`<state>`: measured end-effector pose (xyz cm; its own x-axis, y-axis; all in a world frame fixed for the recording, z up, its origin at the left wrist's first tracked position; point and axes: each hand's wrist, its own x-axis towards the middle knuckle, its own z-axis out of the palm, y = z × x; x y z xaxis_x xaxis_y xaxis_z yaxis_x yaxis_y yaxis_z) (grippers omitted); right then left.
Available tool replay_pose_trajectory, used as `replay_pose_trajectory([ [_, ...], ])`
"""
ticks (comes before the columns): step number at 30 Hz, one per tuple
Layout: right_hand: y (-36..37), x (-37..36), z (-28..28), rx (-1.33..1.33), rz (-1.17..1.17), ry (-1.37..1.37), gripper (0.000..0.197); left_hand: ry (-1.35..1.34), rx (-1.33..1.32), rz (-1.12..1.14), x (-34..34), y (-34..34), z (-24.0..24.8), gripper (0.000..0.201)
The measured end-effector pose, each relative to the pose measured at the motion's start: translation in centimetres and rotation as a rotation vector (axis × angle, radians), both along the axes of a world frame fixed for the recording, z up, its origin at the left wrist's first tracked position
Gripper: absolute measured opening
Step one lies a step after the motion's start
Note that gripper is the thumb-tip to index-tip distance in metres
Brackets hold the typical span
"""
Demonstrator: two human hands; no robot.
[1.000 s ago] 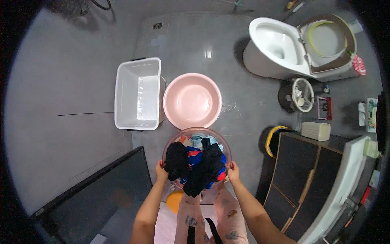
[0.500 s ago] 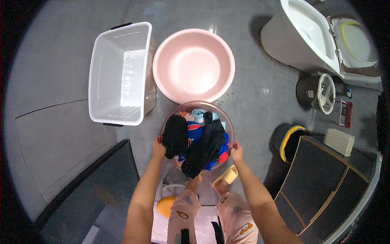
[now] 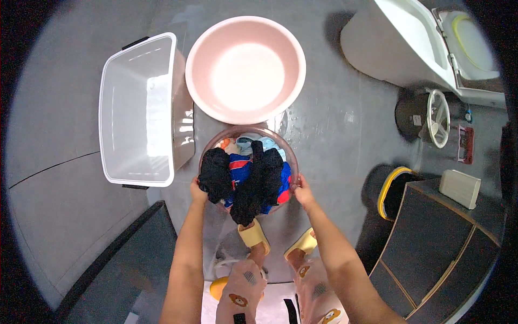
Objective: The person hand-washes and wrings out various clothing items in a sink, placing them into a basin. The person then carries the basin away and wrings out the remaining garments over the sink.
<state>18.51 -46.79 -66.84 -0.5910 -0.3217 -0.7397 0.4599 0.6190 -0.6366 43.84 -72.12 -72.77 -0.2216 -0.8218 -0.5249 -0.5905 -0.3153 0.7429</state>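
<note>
A translucent, brownish-pink basin [image 3: 294,156] is heaped with clothes in front of my feet. A black garment [image 3: 251,186] lies across the top and hangs over the near rim. Another bunched black garment [image 3: 215,175] is at the left, with blue-and-red cloth [image 3: 239,168] between them and light-blue cloth [image 3: 272,147] at the far side. My left hand [image 3: 198,191] grips the basin's left rim, its fingers partly hidden by the rim and black cloth. On the opposite rim my right hand [image 3: 303,191] is closed, thumb on the upper side.
Beyond stands a pale pink basin [image 3: 299,51], with a white plastic storage box [image 3: 174,108] to its left. At right are a toilet [image 3: 377,51], a lined waste bin [image 3: 413,116], a yellow-rimmed bin [image 3: 386,186] and a dark cabinet [image 3: 431,227]. Yellow slippers [image 3: 253,236] are on my feet.
The clothes basin and both hands now sit farther left and slightly higher in the picture. The view has shifted too. My left slipper, mostly covered before, now shows beneath the hanging black garment.
</note>
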Motion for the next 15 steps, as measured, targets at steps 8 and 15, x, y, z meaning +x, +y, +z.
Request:
replay_pose_trajectory([
  [8, -1.1, 4.3, 8.2, 0.227, 0.07, 0.232, 0.052, -0.035, 0.351, 0.207, 4.0, 0.0, 9.1, 0.015],
  [15, 1.2, 9.1, 19.0, 0.185, 0.035, 0.172, 0.03, 0.217, 0.522, 0.085, 6.9, 5.3, 23.0, 0.017],
])
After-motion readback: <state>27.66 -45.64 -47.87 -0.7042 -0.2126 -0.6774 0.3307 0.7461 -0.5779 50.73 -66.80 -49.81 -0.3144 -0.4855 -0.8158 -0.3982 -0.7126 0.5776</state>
